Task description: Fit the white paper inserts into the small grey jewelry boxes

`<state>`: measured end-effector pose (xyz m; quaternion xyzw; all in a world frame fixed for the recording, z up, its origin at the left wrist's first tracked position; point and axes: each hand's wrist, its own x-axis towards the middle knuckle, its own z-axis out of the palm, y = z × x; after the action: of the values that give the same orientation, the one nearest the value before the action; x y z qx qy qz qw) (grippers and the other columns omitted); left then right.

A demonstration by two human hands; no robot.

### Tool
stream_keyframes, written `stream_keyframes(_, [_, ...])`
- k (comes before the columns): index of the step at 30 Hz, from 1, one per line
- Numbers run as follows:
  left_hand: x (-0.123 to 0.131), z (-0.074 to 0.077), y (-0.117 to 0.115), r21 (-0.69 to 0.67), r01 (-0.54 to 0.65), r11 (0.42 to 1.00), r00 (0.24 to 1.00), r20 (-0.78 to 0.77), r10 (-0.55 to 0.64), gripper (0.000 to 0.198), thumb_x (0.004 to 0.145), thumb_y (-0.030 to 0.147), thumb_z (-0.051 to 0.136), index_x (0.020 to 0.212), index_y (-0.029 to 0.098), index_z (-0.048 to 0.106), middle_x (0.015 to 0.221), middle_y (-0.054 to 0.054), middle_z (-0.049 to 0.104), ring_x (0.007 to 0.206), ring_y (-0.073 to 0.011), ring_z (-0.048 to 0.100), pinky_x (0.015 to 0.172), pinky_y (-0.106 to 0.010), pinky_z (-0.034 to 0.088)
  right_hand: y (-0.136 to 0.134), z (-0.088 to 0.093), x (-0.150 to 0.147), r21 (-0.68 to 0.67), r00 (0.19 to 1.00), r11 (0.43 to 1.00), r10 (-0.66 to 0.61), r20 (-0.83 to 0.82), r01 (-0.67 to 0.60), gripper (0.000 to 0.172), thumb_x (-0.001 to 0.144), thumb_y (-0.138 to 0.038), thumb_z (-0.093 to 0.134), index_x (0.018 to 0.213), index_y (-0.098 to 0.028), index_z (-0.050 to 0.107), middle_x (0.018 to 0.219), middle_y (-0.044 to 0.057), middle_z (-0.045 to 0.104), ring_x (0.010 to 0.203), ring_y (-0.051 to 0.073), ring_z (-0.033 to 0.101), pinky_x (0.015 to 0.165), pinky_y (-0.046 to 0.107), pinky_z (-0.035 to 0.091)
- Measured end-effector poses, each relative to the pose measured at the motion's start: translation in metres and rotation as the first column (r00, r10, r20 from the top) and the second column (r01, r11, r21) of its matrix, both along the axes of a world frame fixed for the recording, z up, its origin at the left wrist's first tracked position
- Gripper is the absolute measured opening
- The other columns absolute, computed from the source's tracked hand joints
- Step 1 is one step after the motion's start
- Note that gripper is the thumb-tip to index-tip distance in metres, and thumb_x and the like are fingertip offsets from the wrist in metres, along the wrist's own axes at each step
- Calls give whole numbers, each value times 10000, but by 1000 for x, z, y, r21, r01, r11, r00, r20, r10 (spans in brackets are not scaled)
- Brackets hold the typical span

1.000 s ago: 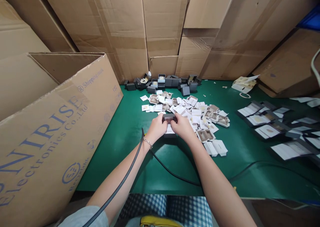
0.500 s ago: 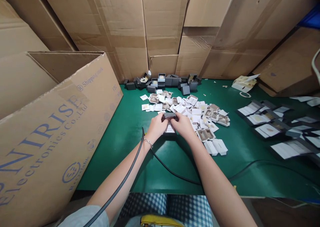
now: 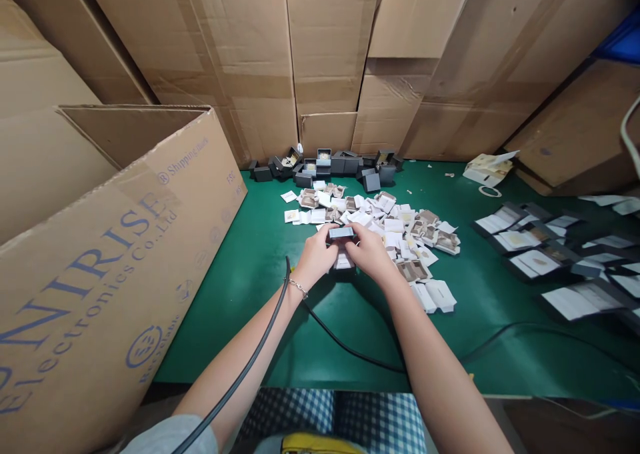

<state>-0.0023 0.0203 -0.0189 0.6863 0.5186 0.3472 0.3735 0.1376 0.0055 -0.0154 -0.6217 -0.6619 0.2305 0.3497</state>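
Between my two hands is a small dark grey box [image 3: 341,233], its near face catching the light. My left hand [image 3: 320,253] grips its left side, fingers curled. On the opposite side my right hand [image 3: 369,251] holds it with bent fingers and thumb. Just below the box, an open dark case with a white printed card [image 3: 343,259] lies on the green table [image 3: 280,347], partly covered by my thumbs. Past my hands spreads a heap of white folded papers and brownish inserts [image 3: 385,224].
Small dark boxes [image 3: 345,165], some open, line the back by stacked cartons [image 3: 240,54]. A large open carton [image 3: 150,241] stands left. Several open cases with white cards [image 3: 535,263] lie right. A black cable [image 3: 345,351] crosses the table and my left forearm.
The box between my hands has tilted, so its near face now looks lighter. My thumbs have shifted slightly, and the view has moved a little.
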Motion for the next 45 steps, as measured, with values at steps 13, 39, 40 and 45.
stream_keyframes(13, [1, 1, 6, -166, -63, 984, 952, 285, 109, 499, 806, 171, 495, 1305, 169, 521, 1161, -94, 657, 924, -164, 631, 822, -283, 496, 4, -2, -6, -175, 941, 976, -173, -291, 126, 497, 719, -317, 543, 1204, -206, 553, 1000, 44, 650, 605, 111, 546, 692, 298, 469])
stream_keyframes(39, [10, 12, -21, -133, 274, 952, 958, 124, -258, 286, 860, 291, 457, 1054, 197, 645, 1102, -70, 686, 1003, -185, 629, 914, -320, 482, 27, 88, 154, 193, 654, 731, -676, 340, 655, 415, 816, -189, 437, 1217, -205, 541, 999, 182, 652, 881, 276, 608, 730, 396, 397])
stream_keyframes(40, [10, 12, -23, -152, 318, 936, 947, 106, -304, 290, 861, 305, 455, 1046, 199, 652, 1090, -64, 693, 987, -185, 635, 901, -312, 487, 35, 88, 175, 180, 588, 699, -691, 421, 692, 407, 829, -166, 412, 1207, -164, 563, 1033, 234, 637, 942, 301, 599, 737, 412, 379])
stream_keyframes(45, [12, 13, -28, -226, 378, 898, 924, 22, -383, 334, 873, 337, 425, 1091, 217, 648, 1066, -47, 700, 931, -172, 647, 842, -281, 503, 75, 67, 244, -11, 541, 642, -637, 549, 766, 343, 805, -91, 475, 1109, -78, 633, 1057, 320, 582, 1000, 315, 581, 694, 423, 363])
